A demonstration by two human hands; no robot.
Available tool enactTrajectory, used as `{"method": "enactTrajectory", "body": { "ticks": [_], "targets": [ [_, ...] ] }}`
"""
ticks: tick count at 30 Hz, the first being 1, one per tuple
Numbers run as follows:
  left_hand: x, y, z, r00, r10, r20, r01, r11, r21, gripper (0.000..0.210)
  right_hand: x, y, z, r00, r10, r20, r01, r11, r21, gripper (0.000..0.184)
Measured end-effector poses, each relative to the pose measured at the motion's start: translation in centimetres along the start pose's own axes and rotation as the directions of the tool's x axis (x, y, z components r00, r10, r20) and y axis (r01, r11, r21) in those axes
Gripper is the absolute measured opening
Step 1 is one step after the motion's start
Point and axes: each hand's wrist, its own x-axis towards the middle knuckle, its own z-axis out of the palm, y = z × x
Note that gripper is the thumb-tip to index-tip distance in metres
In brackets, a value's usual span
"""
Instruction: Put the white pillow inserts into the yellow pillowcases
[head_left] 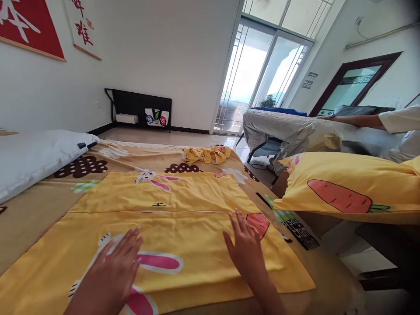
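A yellow pillowcase [193,236] with rabbit and carrot prints lies spread flat on the patterned bedsheet. A crosswise opening or seam runs across its middle. My left hand [114,267] rests palm down on its near left part, over a printed rabbit, fingers stretched out. On the right side my right hand [244,245] lies on the cloth beside a printed carrot, its fingers spread. Neither hand grips anything. Beyond the pillowcase's far edge sits a bunched yellow cloth [206,154].
A white pillow [39,157] lies at the left. To the right, a yellow carrot-print pillow [348,188] rests above a dark chair. Farther back stands a plastic-covered table [282,122], with another person's arm [357,120] reaching over it. A black shelf [141,107] stands against the wall.
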Motion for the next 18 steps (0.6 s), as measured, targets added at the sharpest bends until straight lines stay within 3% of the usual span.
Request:
{"method": "enactTrajectory", "body": {
  "ticks": [2,3,4,6,8,10,12,14,16,18],
  "targets": [
    [8.0,3.9,-0.9,0.990,0.105,0.096,-0.103,0.994,-0.024,0.055,4.5,-5.5,-0.2,0.974,-0.197,0.112,0.177,0.970,0.168,0.053],
    [11.7,5.5,-1.0,0.987,0.094,0.132,-0.089,0.995,-0.040,0.056,6.7,-7.7,0.2,0.945,-0.263,0.197,0.215,0.948,0.234,0.052],
    [14.9,6.4,-0.8,0.984,0.046,0.174,-0.037,0.998,-0.055,0.056,8.7,-9.4,0.8,0.916,-0.273,0.294,0.197,0.944,0.264,0.052],
    [19.2,6.3,0.5,0.970,-0.056,0.236,0.077,0.994,-0.080,0.053,11.8,-10.6,2.7,0.901,-0.221,0.374,0.130,0.959,0.253,0.053],
    [20.7,3.0,2.7,0.951,-0.134,0.277,0.161,0.984,-0.075,0.055,13.8,-8.7,4.7,0.914,-0.090,0.395,0.016,0.982,0.187,0.059],
    [20.3,-2.5,4.9,0.928,-0.243,0.283,0.263,0.964,-0.036,0.058,15.1,-4.4,6.2,0.916,0.070,0.396,-0.119,0.988,0.102,0.066],
    [19.4,-8.9,6.5,0.867,-0.433,0.248,0.440,0.898,0.030,0.062,16.0,0.5,7.0,0.900,0.206,0.383,-0.229,0.973,0.015,0.066],
    [18.8,-14.1,7.4,0.802,-0.541,0.253,0.541,0.837,0.078,0.066,16.9,4.4,7.7,0.891,0.280,0.356,-0.281,0.958,-0.049,0.062],
    [18.8,-17.1,7.9,0.769,-0.585,0.256,0.582,0.807,0.098,0.067,17.5,6.5,8.5,0.898,0.318,0.303,-0.297,0.948,-0.116,0.059],
    [19.2,-18.1,8.0,0.747,-0.616,0.249,0.611,0.784,0.104,0.065,17.9,7.1,9.6,0.911,0.331,0.247,-0.291,0.939,-0.184,0.057]
  ]
}}
